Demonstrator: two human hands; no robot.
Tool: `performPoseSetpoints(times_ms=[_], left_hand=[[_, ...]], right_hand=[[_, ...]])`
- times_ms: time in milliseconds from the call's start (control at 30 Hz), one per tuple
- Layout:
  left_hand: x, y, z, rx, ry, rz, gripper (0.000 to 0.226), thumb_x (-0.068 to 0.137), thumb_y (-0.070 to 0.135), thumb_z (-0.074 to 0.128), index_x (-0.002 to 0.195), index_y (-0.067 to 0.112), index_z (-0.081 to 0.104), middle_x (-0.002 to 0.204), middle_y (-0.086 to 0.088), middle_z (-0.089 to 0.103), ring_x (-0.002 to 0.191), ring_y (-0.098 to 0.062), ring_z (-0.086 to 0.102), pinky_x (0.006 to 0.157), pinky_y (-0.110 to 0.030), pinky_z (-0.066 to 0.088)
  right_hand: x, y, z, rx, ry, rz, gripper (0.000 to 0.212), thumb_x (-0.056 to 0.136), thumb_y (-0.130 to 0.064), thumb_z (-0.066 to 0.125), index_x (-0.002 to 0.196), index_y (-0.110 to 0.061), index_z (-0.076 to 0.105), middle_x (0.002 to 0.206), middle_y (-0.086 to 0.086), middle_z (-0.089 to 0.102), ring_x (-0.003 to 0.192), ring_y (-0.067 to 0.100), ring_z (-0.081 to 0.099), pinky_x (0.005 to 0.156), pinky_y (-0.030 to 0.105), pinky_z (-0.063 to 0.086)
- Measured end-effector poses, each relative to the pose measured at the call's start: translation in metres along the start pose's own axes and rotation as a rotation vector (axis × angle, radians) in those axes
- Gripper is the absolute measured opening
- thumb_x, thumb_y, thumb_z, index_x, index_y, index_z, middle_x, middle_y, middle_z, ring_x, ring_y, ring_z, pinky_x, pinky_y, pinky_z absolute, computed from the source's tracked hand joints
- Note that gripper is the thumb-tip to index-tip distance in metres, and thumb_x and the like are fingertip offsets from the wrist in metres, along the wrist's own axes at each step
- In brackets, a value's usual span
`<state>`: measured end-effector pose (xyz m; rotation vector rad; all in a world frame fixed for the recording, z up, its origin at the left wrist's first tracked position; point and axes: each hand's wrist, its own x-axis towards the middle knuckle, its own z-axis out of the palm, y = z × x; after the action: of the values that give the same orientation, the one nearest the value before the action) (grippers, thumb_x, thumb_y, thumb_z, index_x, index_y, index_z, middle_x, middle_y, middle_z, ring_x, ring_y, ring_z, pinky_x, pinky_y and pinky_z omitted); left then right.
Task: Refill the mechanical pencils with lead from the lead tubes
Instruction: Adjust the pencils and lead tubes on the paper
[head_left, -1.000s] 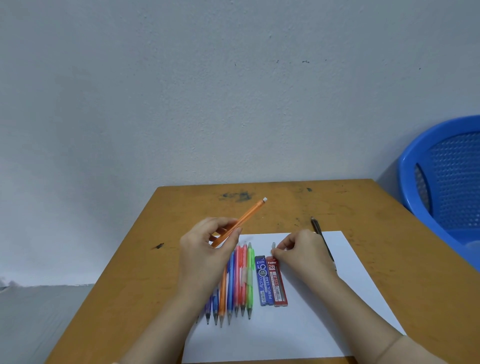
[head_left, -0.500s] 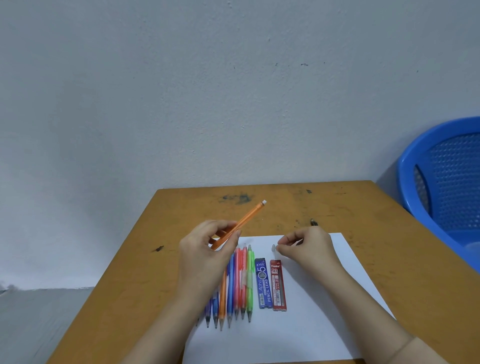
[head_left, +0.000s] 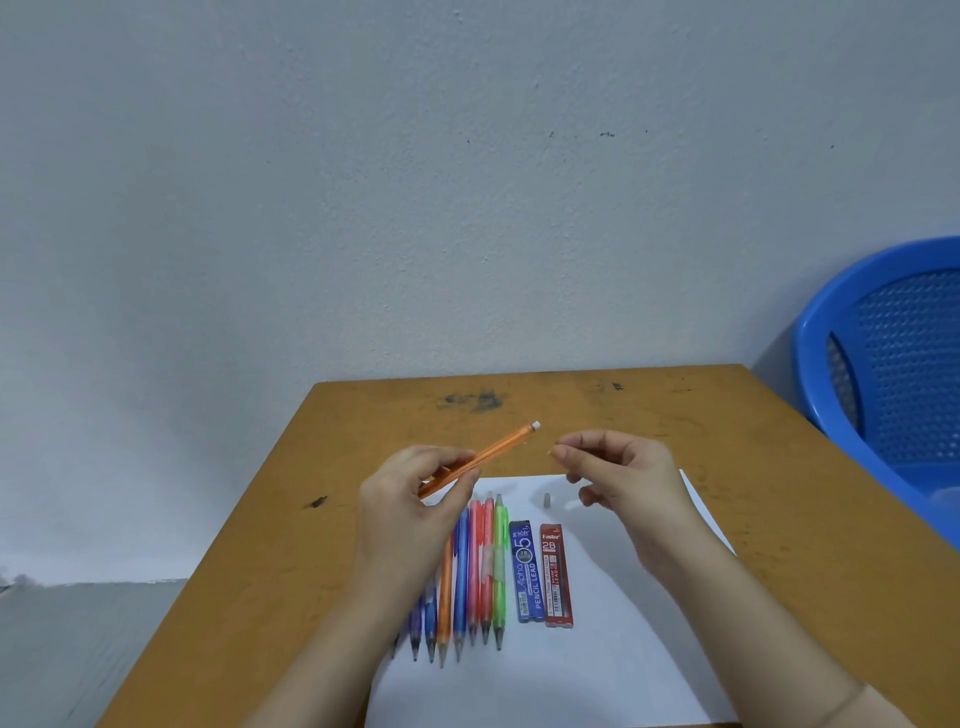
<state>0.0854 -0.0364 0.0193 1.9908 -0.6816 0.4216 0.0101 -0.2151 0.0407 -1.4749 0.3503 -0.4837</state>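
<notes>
My left hand (head_left: 410, 514) grips an orange mechanical pencil (head_left: 493, 451) above the table, its white eraser end tilted up and to the right. My right hand (head_left: 628, 483) hovers just right of that end, thumb and forefinger tips together, with nothing visible between them. A small grey cap (head_left: 546, 500) lies on the white paper (head_left: 597, 670) below it. Several coloured pencils (head_left: 470, 571) lie in a row on the paper, tips toward me. Right of them lie a blue lead tube (head_left: 525, 571) and a red lead tube (head_left: 556, 582), both flat.
The paper covers the near middle of a wooden table (head_left: 753, 457) that stands against a grey wall. A blue plastic chair (head_left: 893, 374) stands past the table's right edge. Dark smudges (head_left: 475, 401) mark the far tabletop.
My right hand has let go of the small grey cap on the paper above the red tube and has risen toward the pencil's eraser end. My left hand has barely moved.
</notes>
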Motion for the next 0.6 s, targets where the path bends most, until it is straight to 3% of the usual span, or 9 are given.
performPoseSetpoints(times_ms=[167,433,600], left_hand=[[0.0001,-0.0022,-0.0011,-0.001,0.002,0.025,0.018,0.078,0.023,0.075,0.095,0.029,0.071,0.087,0.026,0.061,0.089,0.003,0.06,0.074,-0.011,0.045],[-0.0009,0.0003,-0.0019,0.01,-0.029,0.051,0.021,0.076,0.03,0.074,0.097,0.025,0.074,0.088,0.027,0.06,0.088,0.003,0.06,0.075,-0.016,0.047],[-0.0003,0.0006,-0.0008,-0.003,-0.019,0.075,0.019,0.076,0.027,0.075,0.095,0.027,0.073,0.087,0.028,0.061,0.092,0.002,0.06,0.073,-0.014,0.046]], right_hand=[[0.0018,-0.0019,-0.0016,0.16,-0.007,0.025,0.006,0.075,-0.006,0.073,0.078,-0.01,0.073,0.065,0.001,0.062,0.061,0.012,0.053,0.051,0.025,0.041],[0.0018,-0.0024,-0.0016,0.222,-0.036,0.057,0.018,0.062,-0.017,0.075,0.079,-0.01,0.074,0.07,0.003,0.062,0.064,0.013,0.053,0.05,0.024,0.041],[0.0013,-0.0021,-0.0014,0.208,-0.052,0.06,0.006,0.071,-0.01,0.073,0.078,-0.011,0.074,0.067,0.002,0.061,0.063,0.012,0.052,0.05,0.024,0.041]])
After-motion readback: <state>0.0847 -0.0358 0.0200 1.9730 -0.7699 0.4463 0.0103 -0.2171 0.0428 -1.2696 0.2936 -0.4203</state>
